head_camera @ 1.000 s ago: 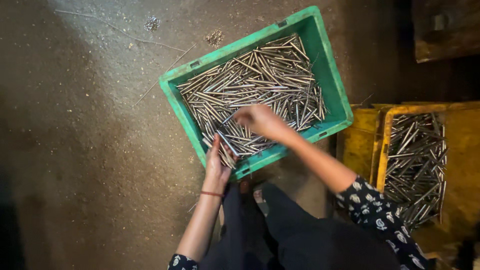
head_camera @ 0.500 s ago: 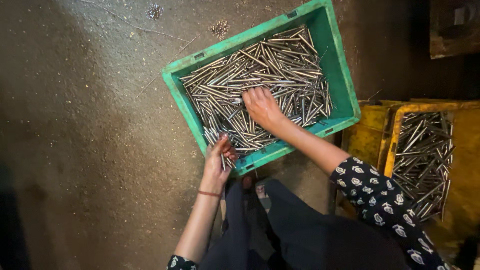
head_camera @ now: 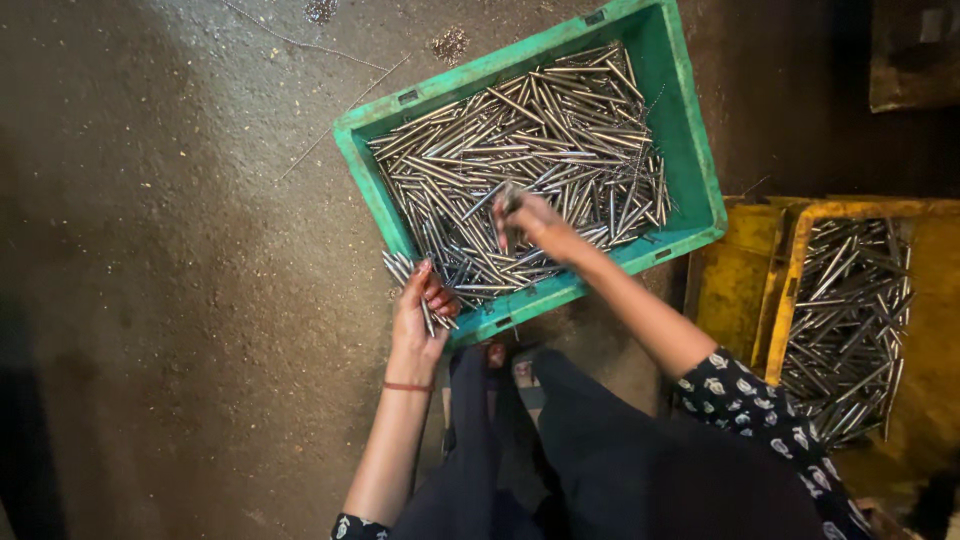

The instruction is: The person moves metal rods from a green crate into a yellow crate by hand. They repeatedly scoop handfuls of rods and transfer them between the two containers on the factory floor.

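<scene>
So the person is crouched on a rough concrete floor (head_camera: 170,300) over a green plastic crate (head_camera: 690,150) heaped with thin shiny metal rods (head_camera: 520,150). The left hand (head_camera: 420,310) is curled around a small bundle of rods (head_camera: 410,275), holding it right at the near rim of the crate. The right hand (head_camera: 530,220) is down inside on the pile, fingers pinched closed around a rod or two. Off to the right sits a yellow crate (head_camera: 790,270), also loaded with the same kind of rods.
</scene>
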